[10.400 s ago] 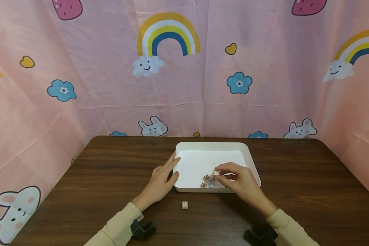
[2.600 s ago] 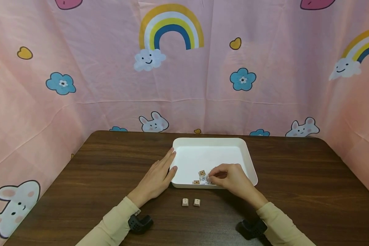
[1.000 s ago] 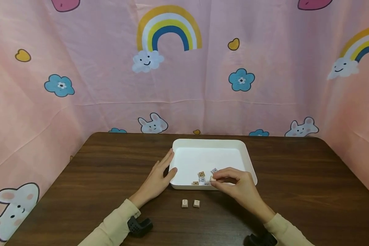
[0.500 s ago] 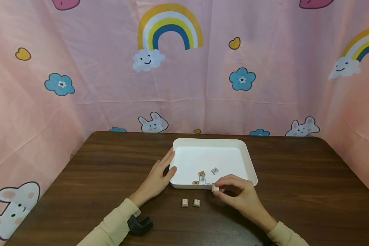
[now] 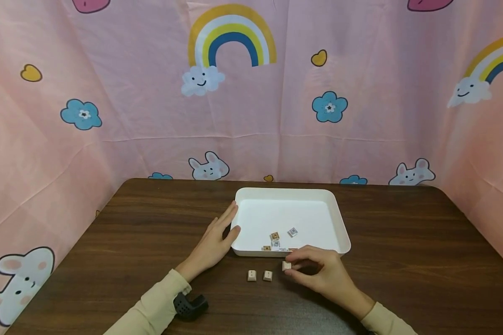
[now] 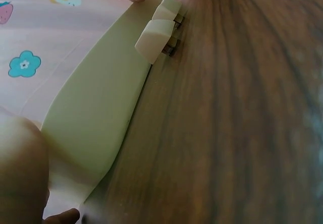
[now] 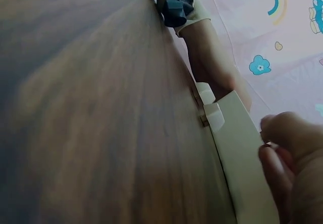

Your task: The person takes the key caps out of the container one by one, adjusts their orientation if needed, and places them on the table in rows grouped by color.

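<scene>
A cream keycap (image 5: pixel 287 265) is pinched between the thumb and index finger of my right hand (image 5: pixel 324 274), just in front of the white tray's near wall. To its left, a pair of cream keycaps stands on the table, one (image 5: pixel 268 276) closer to the hand and another (image 5: pixel 252 276) farther left. With fingers extended, my left hand (image 5: pixel 211 242) rests against the left side of the white tray (image 5: pixel 293 195). Inside the tray, several keycaps lie near the front wall, some underside up, among them a brown one (image 5: pixel 275 236) and a grey-white one (image 5: pixel 292 232).
The dark wooden table (image 5: pixel 159 223) carries everything. Behind it and at both sides hangs a pink curtain (image 5: pixel 251 111) printed with rainbows and rabbits. A black wrist device (image 5: pixel 190 307) sits at the left cuff.
My right hand has lifted a keycap out of the tray, over the front wall, and down leftward toward the pair on the table. Earlier, only one keycap stood there. The left hand stays at the tray.
</scene>
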Motion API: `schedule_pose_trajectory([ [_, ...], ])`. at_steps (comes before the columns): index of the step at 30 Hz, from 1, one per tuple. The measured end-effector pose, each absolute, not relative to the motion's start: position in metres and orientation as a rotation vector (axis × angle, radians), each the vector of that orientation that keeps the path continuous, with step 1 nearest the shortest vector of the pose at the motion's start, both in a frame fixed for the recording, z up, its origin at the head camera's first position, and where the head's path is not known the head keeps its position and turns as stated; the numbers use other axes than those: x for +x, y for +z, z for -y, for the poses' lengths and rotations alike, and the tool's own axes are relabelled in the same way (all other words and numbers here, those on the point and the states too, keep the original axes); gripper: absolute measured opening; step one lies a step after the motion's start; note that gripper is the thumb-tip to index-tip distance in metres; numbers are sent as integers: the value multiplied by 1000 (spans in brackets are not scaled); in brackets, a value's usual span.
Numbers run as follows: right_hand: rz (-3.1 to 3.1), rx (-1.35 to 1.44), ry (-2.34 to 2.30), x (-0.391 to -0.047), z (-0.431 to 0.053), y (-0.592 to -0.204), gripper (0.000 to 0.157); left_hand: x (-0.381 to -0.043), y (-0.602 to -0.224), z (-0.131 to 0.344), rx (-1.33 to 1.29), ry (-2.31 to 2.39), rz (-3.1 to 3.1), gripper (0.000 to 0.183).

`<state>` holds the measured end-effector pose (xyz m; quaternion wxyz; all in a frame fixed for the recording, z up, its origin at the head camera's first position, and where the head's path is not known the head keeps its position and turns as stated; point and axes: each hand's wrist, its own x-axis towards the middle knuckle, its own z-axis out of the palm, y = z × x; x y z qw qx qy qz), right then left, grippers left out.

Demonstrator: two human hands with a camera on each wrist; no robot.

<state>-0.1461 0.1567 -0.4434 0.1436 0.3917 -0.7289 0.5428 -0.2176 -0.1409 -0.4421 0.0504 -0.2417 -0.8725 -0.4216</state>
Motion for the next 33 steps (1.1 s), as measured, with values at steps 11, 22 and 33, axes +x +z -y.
schedule_pose_trajectory([
  [11, 2230, 1120, 1411, -145, -155, -452, 27, -218, -443, 142, -740, -1274, 2658, 61],
  [22, 2267, 1096, 1307, -146, -155, -451, 24, -217, -440, 141, -738, -1288, 2654, 61],
  [33, 2278, 1107, 1294, -147, -155, -452, 25, -217, -440, 142, -740, -1283, 2647, 61],
])
